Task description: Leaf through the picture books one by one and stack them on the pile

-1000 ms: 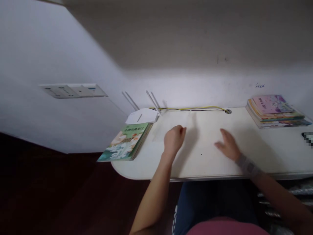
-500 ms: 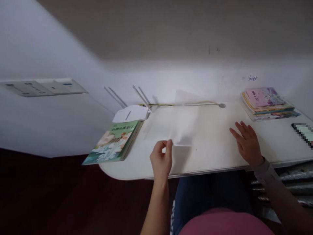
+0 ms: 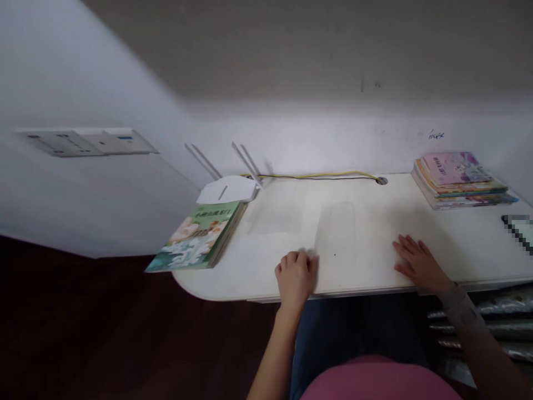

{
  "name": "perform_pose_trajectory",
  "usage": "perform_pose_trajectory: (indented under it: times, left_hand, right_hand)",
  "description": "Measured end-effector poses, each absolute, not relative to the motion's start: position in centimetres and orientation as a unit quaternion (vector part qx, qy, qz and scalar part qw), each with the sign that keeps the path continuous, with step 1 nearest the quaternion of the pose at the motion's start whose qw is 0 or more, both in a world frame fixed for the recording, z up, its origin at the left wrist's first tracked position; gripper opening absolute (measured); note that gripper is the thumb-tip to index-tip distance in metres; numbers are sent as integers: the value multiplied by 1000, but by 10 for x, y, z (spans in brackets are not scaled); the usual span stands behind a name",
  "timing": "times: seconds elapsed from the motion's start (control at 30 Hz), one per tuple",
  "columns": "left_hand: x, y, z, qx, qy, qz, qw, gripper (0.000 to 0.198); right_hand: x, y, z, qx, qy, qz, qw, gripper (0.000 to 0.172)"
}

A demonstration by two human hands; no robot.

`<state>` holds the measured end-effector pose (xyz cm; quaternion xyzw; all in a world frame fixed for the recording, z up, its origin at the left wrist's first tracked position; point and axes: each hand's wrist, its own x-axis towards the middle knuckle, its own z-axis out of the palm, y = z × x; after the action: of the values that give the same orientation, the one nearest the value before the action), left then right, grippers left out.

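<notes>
Hard to read, this one: there's a thin pale sheet (image 3: 353,236) lying flat on the tabletop (image 3: 466,247), so close in colour that I only catch its faint rectangular outline. It sits mid-table, between the two hands. A second faint rectangle shows further left, and I can't tell whether that's another sheet or just a mark.

Left hand (image 3: 296,275) is at the near edge of the tabletop, fingers curled in, knuckles up, right at the sheet's left border. The fingertips are tucked under and blurred, so I cannot tell whether that grip is clamped on the sheet's edge or merely resting against it.

Right hand (image 3: 418,265) lies palm down, fingers spread apart and flat, at the sheet's right side, holding nothing. A grey band on its wrist.

Far left, a green book (image 3: 200,236) overhangs the table's corner, and a white router (image 3: 227,190) sits just behind it, antennas up. A yellow cable (image 3: 328,175) runs along the wall into a round hole (image 3: 381,180). Far right, a stack of books (image 3: 458,180). At the right edge sits a pixelated patch (image 3: 518,230), cut off by the frame; I can't make out what it is.
</notes>
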<state>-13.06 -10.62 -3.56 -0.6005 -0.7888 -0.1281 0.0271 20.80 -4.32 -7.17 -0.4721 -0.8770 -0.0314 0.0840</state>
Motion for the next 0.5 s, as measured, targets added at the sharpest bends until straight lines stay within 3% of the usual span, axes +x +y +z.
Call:
perform_pose_trajectory:
  times: [0.13,0.23,0.37,0.5]
  left_hand:
    - [-167,-99,-28,-610,-761,-223,-8,28]
    - [-225,-93,-7,-583,-770,-254,58,36]
    - [-324,-88,24,-485,-845,-193,114,50]
    - [-398,-90,36,-406,-906,-122,16,65]
  right_hand:
    - [210,-40,-79,-517,-837,-42,176,55]
    - [212,-37,-87,-531,-817,-56,219,56]
    - [215,-36,-95,-517,-826,-89,207,55]
    - [216,-36,-99,-509,-829,-102,208,54]
